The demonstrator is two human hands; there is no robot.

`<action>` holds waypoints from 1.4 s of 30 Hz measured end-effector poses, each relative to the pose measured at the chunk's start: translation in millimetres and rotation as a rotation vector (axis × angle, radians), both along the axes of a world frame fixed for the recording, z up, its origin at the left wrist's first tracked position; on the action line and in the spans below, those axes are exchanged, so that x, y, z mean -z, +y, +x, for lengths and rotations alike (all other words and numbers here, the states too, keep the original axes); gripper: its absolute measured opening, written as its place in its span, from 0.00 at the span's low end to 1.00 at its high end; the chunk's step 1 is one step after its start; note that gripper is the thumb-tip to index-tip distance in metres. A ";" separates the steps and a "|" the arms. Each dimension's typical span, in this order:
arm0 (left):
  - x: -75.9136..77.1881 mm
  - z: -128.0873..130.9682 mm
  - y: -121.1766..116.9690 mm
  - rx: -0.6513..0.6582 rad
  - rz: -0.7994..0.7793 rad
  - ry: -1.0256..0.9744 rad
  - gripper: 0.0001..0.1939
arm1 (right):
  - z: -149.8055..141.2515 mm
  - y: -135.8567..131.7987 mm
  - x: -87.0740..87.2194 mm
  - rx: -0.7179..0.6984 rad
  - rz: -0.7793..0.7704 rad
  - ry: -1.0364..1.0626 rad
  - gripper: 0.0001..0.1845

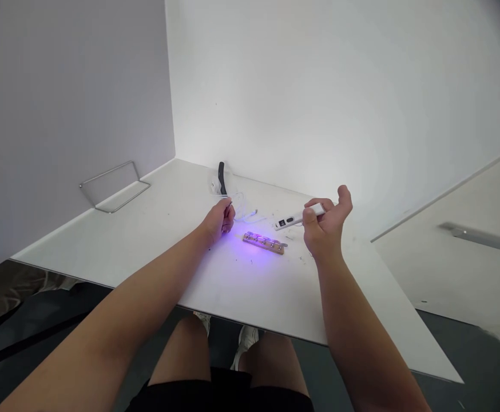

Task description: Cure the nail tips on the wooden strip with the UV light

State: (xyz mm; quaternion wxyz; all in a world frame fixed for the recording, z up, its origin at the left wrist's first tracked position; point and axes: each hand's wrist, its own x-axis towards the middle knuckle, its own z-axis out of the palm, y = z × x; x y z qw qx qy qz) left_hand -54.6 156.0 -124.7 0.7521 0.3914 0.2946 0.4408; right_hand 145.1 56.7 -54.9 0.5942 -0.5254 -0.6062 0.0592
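My right hand (325, 226) is wrapped round a slim white handheld UV lamp (299, 218) with a small dark display and a dark button. Its tip points left and down, above and beyond the right end of a wooden strip (264, 244). Several shiny round metal studs sit along the strip, which lies flat on the table, and purple light falls over it and the surface around. To the left of the strip, my left hand (221, 218) is closed with its fingers pinched together. Whatever they hold, if anything, I cannot make out.
A clear plastic bag (213, 183) and a black curved object (221, 178) lie behind my left hand. A pale cable (245, 214) coils nearby. Small scraps dot the white table (147, 240). A bent metal wire frame (115, 187) stands at the left wall.
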 end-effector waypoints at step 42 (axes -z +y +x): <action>3.2 -0.4 0.4 0.013 -0.007 -0.048 0.21 | 3.8 4.1 11.0 -0.010 -0.020 0.157 0.17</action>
